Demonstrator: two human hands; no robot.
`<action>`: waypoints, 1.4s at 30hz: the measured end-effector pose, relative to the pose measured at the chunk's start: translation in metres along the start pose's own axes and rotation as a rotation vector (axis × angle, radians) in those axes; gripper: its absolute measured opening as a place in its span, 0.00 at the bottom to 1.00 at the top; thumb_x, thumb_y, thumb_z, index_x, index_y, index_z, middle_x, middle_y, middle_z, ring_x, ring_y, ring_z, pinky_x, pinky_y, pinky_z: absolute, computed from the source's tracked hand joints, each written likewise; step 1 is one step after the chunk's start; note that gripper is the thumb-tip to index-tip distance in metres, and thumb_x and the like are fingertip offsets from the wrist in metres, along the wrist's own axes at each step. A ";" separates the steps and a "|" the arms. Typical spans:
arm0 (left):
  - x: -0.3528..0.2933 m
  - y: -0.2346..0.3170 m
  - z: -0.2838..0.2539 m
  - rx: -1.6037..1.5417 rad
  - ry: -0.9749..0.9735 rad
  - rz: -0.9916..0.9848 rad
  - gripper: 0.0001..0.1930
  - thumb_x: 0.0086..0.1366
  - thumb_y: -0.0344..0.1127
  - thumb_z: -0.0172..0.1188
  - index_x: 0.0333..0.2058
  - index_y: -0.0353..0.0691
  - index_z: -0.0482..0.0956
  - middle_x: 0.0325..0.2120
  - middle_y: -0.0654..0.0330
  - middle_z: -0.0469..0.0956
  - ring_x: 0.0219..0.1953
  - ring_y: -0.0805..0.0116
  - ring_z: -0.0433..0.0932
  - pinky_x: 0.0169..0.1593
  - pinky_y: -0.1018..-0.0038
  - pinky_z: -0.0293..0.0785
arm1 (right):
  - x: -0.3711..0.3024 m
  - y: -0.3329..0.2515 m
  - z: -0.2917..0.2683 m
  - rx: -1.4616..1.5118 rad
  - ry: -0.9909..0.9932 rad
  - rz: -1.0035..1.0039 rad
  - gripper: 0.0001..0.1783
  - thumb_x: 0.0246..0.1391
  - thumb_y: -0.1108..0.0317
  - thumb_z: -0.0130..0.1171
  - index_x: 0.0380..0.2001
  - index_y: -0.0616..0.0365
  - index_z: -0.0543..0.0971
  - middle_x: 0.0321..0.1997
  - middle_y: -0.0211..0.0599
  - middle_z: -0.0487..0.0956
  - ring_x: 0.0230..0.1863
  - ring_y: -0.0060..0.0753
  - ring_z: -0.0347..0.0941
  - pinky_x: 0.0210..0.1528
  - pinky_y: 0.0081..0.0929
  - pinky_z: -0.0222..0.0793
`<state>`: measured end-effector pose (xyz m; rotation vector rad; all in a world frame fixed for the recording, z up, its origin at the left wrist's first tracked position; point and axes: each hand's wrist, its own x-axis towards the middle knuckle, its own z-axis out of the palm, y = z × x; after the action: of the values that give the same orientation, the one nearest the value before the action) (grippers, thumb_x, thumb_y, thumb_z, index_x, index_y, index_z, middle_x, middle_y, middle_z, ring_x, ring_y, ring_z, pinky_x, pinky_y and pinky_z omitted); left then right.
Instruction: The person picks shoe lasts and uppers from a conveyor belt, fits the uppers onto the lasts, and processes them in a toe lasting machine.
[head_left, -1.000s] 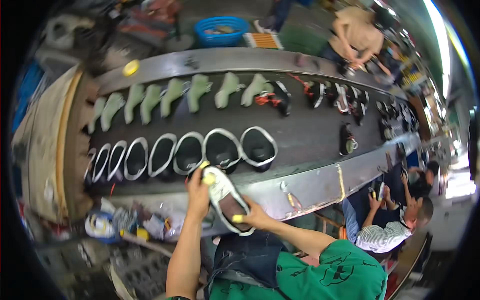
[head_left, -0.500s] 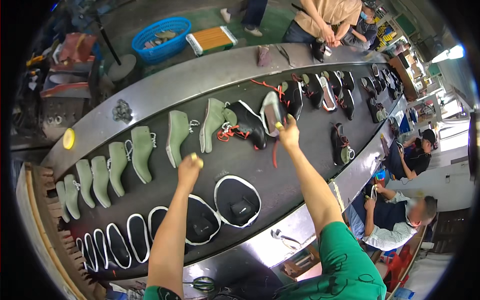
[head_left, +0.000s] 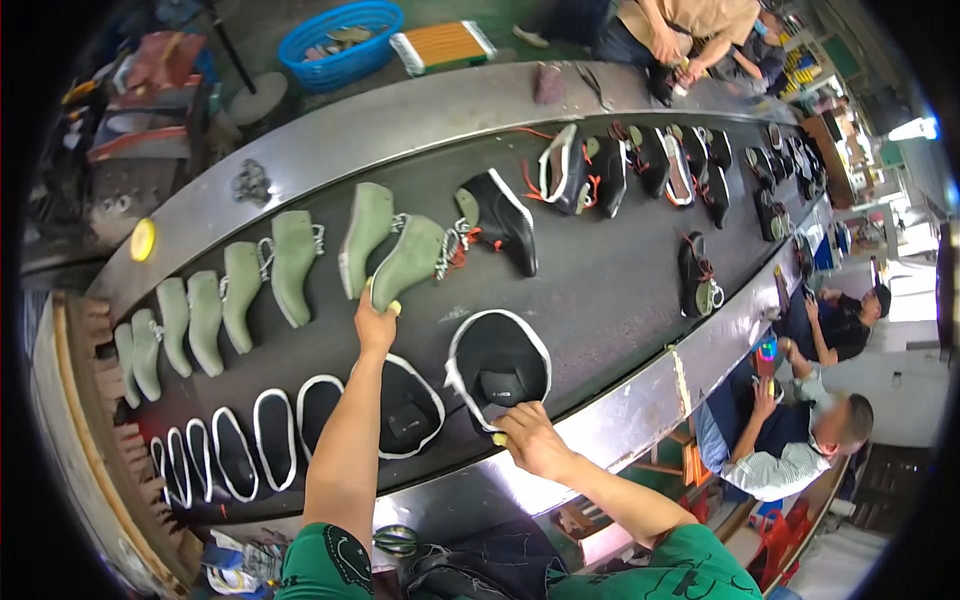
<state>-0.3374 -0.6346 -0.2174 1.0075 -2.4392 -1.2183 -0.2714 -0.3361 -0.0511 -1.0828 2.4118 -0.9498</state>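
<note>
My left hand [head_left: 374,328] is closed round the toe end of a green shoe last [head_left: 412,258], which is tilted above the dark belt. White cord at its heel end lies close to a black shoe with red cord [head_left: 512,222]. My right hand [head_left: 538,442] pinches the near rim of a black shoe upper with white edging [head_left: 515,345]. That upper lies with its opening facing up, partly lifted at the rim. Yellow covers show on fingertips of both hands. Just left of the held last, another green last [head_left: 368,232] stands on the belt.
Several green lasts [head_left: 240,300] line the belt's far left, with black uppers [head_left: 235,455] in a row nearer me. Black shoes [head_left: 655,165] stand farther right. Across the metal rim [head_left: 400,112] are a blue basket [head_left: 335,72] and a person in tan. Two seated people work at right.
My right hand has left a shoe on the far side and come back to the near upper. My left hand has taken hold of a green last and tilted it.
</note>
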 end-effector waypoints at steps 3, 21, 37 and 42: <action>-0.032 -0.014 -0.063 -0.491 -0.102 -0.190 0.26 0.55 0.23 0.59 0.55 0.32 0.70 0.45 0.53 0.79 0.46 0.62 0.78 0.52 0.71 0.71 | 0.011 -0.048 -0.002 0.393 0.037 0.094 0.12 0.44 0.80 0.54 0.36 0.62 0.77 0.30 0.42 0.74 0.37 0.42 0.69 0.46 0.35 0.61; -0.395 -0.057 -0.445 -0.789 0.355 -0.439 0.13 0.64 0.34 0.60 0.45 0.34 0.79 0.37 0.64 0.80 0.38 0.74 0.76 0.45 0.77 0.71 | -0.032 -0.221 0.169 1.415 -0.219 0.800 0.15 0.61 0.69 0.42 0.42 0.65 0.76 0.41 0.44 0.80 0.41 0.38 0.78 0.47 0.35 0.75; -0.616 0.017 -0.604 -0.361 1.084 -0.335 0.11 0.65 0.33 0.59 0.34 0.29 0.81 0.25 0.67 0.77 0.29 0.80 0.69 0.35 0.80 0.66 | -0.124 -0.412 0.332 0.124 -0.566 -0.151 0.17 0.53 0.68 0.55 0.43 0.68 0.68 0.27 0.53 0.78 0.31 0.46 0.79 0.34 0.41 0.72; -0.693 -0.029 -0.621 -0.485 1.339 -0.428 0.13 0.66 0.37 0.58 0.35 0.30 0.81 0.24 0.68 0.76 0.27 0.81 0.68 0.34 0.80 0.65 | -0.211 -0.519 0.296 0.948 -0.978 -0.247 0.16 0.63 0.60 0.50 0.41 0.64 0.76 0.31 0.24 0.73 0.34 0.17 0.65 0.37 0.18 0.63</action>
<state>0.4855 -0.5624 0.2120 1.4981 -0.8919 -0.7067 0.3020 -0.5609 0.0991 -1.0665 0.8862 -1.0829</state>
